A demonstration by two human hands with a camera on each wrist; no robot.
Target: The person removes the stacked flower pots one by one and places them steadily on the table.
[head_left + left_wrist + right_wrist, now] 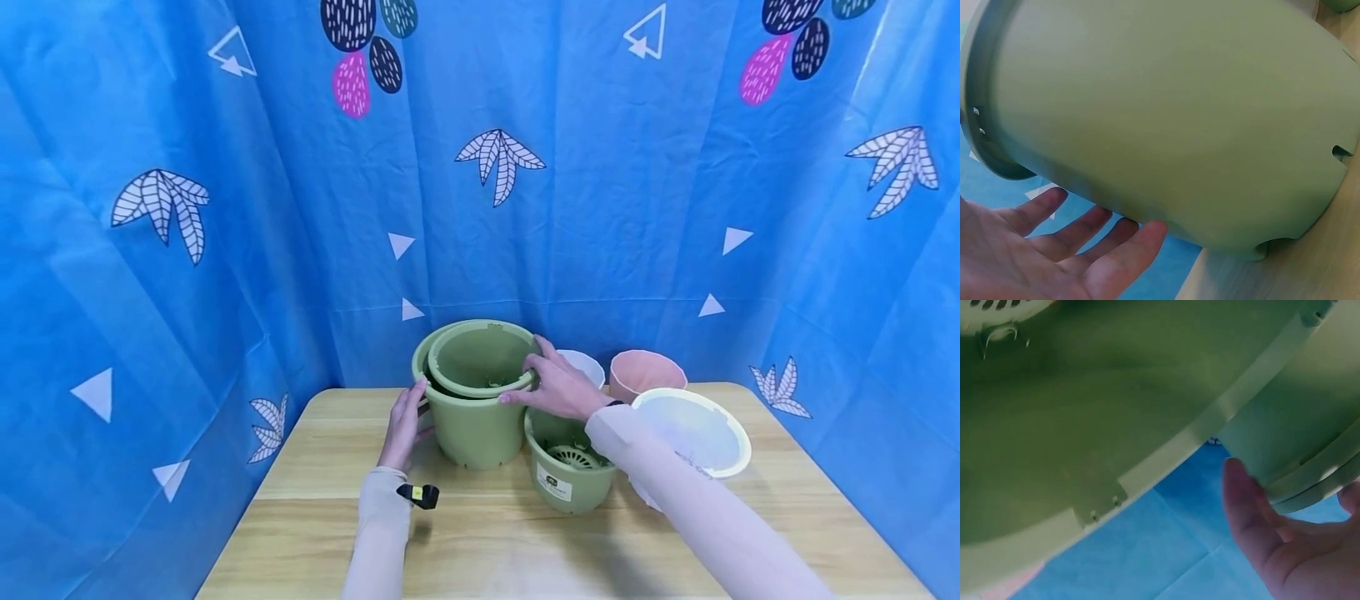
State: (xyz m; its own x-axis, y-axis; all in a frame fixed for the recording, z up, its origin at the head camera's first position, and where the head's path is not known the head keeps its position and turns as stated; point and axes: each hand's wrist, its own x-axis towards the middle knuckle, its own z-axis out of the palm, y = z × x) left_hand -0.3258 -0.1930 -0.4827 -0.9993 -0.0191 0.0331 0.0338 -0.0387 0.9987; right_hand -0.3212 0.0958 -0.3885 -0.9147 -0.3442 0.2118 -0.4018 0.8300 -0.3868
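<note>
A large green plant pot (476,433) stands upright at the back of the table, with a second green pot (480,358) nested in it, its rim a little above the outer one. My right hand (558,385) pinches the inner pot's right rim between thumb and fingers. On the other side, my left hand (402,425) rests with extended fingers against the outer pot's wall. Its palm and fingertips (1154,232) show along that wall in the left wrist view. A smaller green pot (579,485) with a white label and slotted base sits below my right forearm.
Behind the right arm stand a white pot (587,365) and a pink pot (647,371). A wide white pot (693,429) tilts at the right, partly covered by the sleeve. Blue patterned curtain (487,250) hangs around the wooden table (300,533).
</note>
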